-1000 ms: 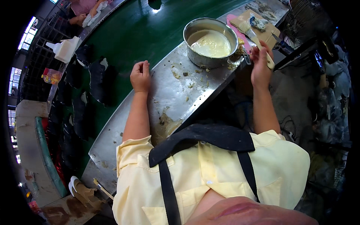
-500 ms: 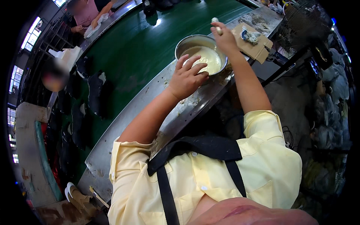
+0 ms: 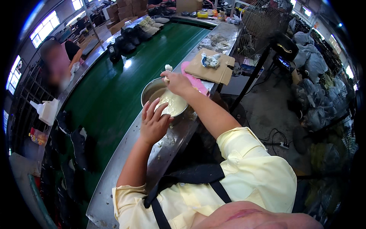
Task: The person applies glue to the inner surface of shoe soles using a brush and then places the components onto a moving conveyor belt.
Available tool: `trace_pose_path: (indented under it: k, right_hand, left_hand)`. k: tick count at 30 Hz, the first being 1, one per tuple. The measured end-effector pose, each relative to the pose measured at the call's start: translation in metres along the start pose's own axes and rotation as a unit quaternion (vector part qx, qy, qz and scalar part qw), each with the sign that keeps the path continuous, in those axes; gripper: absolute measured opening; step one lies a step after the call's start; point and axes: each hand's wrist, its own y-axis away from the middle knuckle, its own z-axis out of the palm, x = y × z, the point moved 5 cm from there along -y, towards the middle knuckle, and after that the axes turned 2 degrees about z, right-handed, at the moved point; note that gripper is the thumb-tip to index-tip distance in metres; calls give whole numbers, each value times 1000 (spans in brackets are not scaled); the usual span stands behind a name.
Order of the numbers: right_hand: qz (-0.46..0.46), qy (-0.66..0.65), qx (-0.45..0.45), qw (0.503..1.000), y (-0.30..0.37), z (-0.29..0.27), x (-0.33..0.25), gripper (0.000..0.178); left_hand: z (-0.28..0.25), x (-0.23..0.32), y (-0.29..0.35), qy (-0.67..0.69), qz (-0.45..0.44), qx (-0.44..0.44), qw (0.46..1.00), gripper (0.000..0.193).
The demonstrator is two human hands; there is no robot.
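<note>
A round metal bowl (image 3: 148,94) with creamy pale-yellow liquid (image 3: 174,105) stands on the metal ledge of the workbench. At its near left side is my left hand (image 3: 154,125), fingers spread over the rim, with nothing seen in them; whether it touches the bowl I cannot tell. Over the bowl's far right rim, my right hand (image 3: 178,83) is closed around a pale stick-like tool (image 3: 167,69) whose upper end is lumpy and white. The tool's lower part is hidden by the hand.
Black shoes (image 3: 79,147) lie on the green belt (image 3: 103,99) at left, with others farther off. Beyond the bowl are a pink sheet (image 3: 193,78) and flattened cardboard (image 3: 206,74) bearing a crumpled white-and-blue cloth (image 3: 211,60). A co-worker (image 3: 63,65) is across the belt; a fan (image 3: 259,23) stands at right.
The view has tilted up and turned right, showing more of the far room. My right hand has come inward over the bowl's rim, the tool still in it. My left hand stays beside the bowl.
</note>
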Motion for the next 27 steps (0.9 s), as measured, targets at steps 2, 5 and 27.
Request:
trace_pose_path:
  k: [2,5,27]
  right_hand:
    - [8,13,3,1000,1,-6,1,23]
    - [1,12,19,1000,0,-4,3,21]
    - [-20,1,2,1000,-3,8,1,23]
  left_hand:
    - [-2,-1,1,-20,3,10,1000,11]
    - [-7,-4,-4,-12,-5,2,1000,12]
    - [2,-32,1,-10,-191,75,979,13]
